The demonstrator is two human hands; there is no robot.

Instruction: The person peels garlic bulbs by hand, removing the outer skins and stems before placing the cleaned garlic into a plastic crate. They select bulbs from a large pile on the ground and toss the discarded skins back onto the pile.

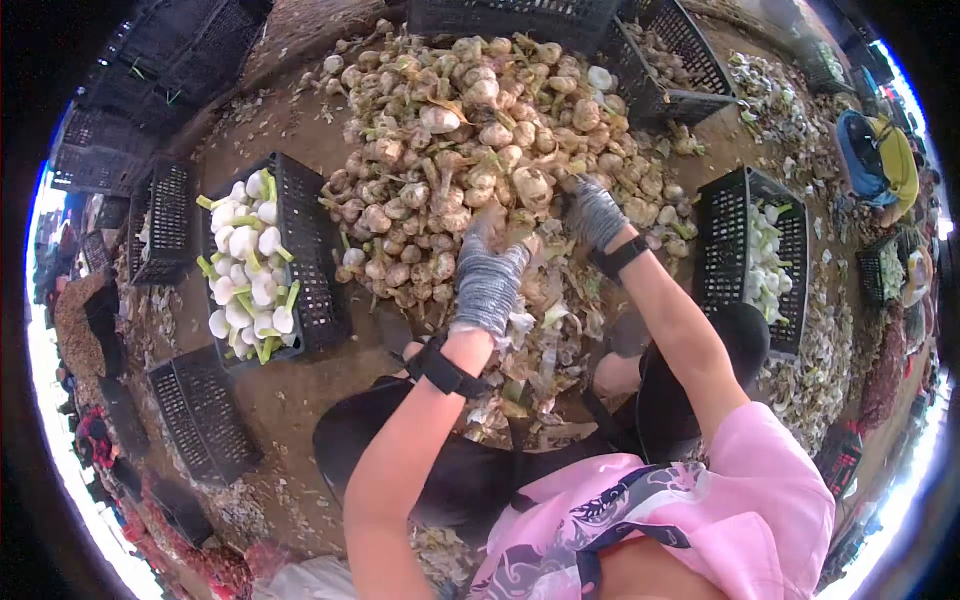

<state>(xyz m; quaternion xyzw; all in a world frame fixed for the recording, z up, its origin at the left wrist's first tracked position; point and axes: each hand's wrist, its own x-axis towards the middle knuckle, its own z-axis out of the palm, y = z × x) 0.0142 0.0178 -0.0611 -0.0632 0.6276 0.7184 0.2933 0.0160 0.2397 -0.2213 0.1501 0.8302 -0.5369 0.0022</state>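
A large heap of untrimmed garlic bulbs (400,190) with dirty skins and stems lies on the ground before me. My left hand (488,280), in a grey glove with bare fingertips, reaches to the heap's near edge. Its thumb stands apart from the fingers, and nothing shows between them. My right hand (598,212), gloved likewise, is closed at the heap, with its fingers curled inward; what they hold, if anything, is hidden. A big garlic bulb (532,187) sits between the two hands. Below them lie loose garlic skins (540,350) between my feet.
On the left stands a black crate (312,260) of clean white garlic (250,265); another black crate (725,240) with white garlic is on the right. An overturned-looking dark crate (205,415) lies lower left. Crates line the back, and another person (885,165) works at far right.
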